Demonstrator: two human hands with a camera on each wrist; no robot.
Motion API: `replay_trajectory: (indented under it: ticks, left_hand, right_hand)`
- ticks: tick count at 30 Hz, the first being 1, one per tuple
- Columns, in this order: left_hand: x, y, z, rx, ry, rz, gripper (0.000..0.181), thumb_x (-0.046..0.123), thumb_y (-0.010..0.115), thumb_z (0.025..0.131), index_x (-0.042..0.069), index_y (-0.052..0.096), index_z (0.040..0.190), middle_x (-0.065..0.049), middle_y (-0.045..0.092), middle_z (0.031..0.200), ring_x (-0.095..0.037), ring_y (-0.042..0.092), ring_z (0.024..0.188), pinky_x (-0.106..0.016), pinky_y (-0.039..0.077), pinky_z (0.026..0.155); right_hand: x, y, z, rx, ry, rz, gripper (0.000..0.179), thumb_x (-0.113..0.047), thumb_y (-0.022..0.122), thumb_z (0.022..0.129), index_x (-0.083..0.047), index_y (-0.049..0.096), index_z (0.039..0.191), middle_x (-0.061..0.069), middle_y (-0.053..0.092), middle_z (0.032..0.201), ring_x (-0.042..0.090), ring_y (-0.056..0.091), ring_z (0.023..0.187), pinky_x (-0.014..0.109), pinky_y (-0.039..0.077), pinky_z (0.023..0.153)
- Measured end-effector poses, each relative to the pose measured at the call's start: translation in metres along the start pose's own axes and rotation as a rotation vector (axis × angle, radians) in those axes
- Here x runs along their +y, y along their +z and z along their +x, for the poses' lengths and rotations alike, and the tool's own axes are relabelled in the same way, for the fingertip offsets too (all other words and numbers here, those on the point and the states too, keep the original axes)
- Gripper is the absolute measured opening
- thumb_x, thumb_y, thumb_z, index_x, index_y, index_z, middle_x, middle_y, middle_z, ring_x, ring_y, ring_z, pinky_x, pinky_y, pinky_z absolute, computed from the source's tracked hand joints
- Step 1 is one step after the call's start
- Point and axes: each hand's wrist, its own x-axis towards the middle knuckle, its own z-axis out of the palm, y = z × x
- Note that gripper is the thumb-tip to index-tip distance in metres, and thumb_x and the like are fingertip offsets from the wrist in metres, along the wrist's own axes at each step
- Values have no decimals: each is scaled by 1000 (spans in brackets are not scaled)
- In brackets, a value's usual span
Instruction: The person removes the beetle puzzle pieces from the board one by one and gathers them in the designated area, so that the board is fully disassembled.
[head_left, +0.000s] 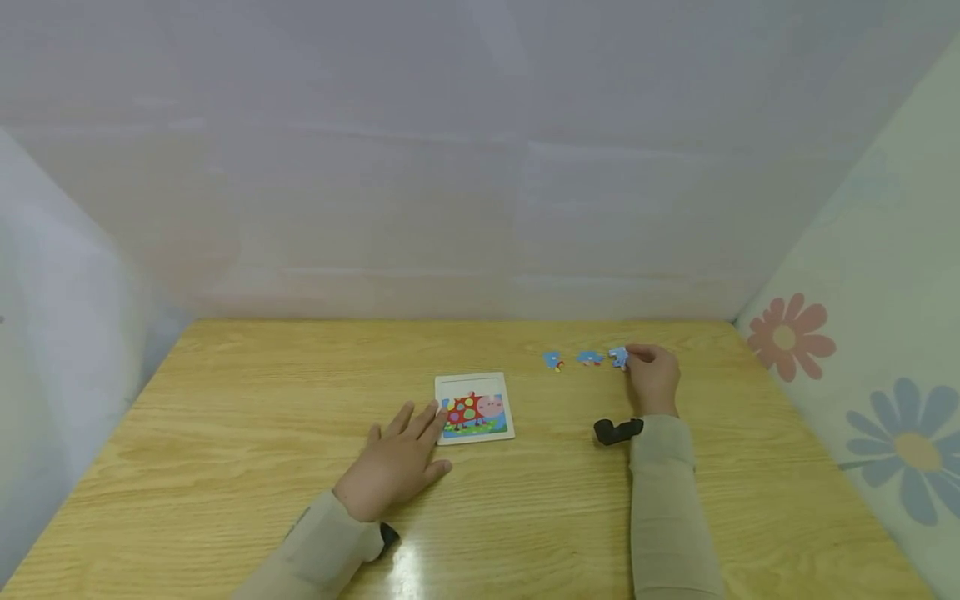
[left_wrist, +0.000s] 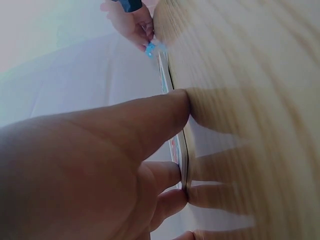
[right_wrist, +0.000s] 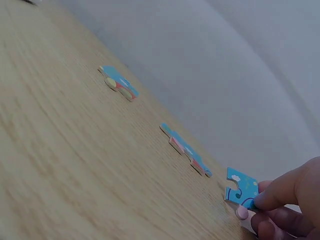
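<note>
In the head view a white-framed jigsaw board (head_left: 512, 417) lies mid-table, its lower part filled with a red spotted body and a pink face. My left hand (head_left: 397, 462) lies spread at the board's left side, fingertips right at its frame. My right hand (head_left: 654, 379) pinches a light blue jigsaw piece (right_wrist: 241, 186) between thumb and fingers at the far right. That piece is tilted up from the table in the right wrist view, with a pink tab at its bottom. Left of it lie two more blue pieces, a middle one (head_left: 589, 357) and a left one (head_left: 552, 360).
The wooden table (head_left: 225, 433) reaches back to a pale cloth wall (head_left: 375, 208). At the right stands a side cloth printed with large flowers (head_left: 783, 337). Black camera mounts sit at both wrists, the right one (head_left: 615, 431) projecting over the table.
</note>
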Motion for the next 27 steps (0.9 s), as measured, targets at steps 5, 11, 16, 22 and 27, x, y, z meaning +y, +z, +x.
replay_trajectory:
  ticks: [5, 11, 16, 22, 27]
  left_hand:
    - [0, 0, 1, 5, 4, -8, 71, 46, 55, 103, 11, 31, 160, -7, 22, 168, -42, 15, 153, -76, 21, 110]
    - [1, 2, 2, 14, 18, -1, 71, 46, 56, 102, 12, 32, 160, -7, 24, 167, -42, 16, 153, -77, 22, 110]
    - [2, 4, 2, 4, 15, 2, 72, 47, 56, 102, 12, 32, 160, -7, 24, 167, -41, 16, 153, -76, 22, 110]
    - [2, 2, 2, -1, 13, 5, 72, 47, 56, 102, 12, 30, 161, -7, 23, 168, -42, 16, 153, -77, 22, 110]
    - [2, 0, 2, 6, 19, 2, 73, 46, 56, 103, 11, 30, 161, -8, 24, 167, -43, 16, 152, -77, 23, 109]
  right_hand:
    - [0, 0, 0, -13, 27, 17, 25, -4, 58, 99, 5, 71, 118, 25, 67, 116, 35, 61, 107, 37, 49, 86]
    - [1, -2, -2, 16, 76, 4, 27, -6, 55, 100, 4, 70, 120, 24, 66, 116, 33, 61, 105, 37, 49, 86]
    - [1, -3, -4, 39, 93, 1, 27, -6, 56, 99, 5, 69, 121, 25, 66, 117, 34, 62, 105, 39, 50, 87]
    - [-1, -5, -4, 26, 104, 19, 30, -9, 55, 100, 4, 65, 126, 25, 63, 122, 37, 58, 112, 46, 47, 95]
    - [-6, -7, -1, -16, 121, 75, 33, -14, 54, 102, 4, 63, 128, 23, 59, 128, 34, 55, 116, 40, 46, 95]
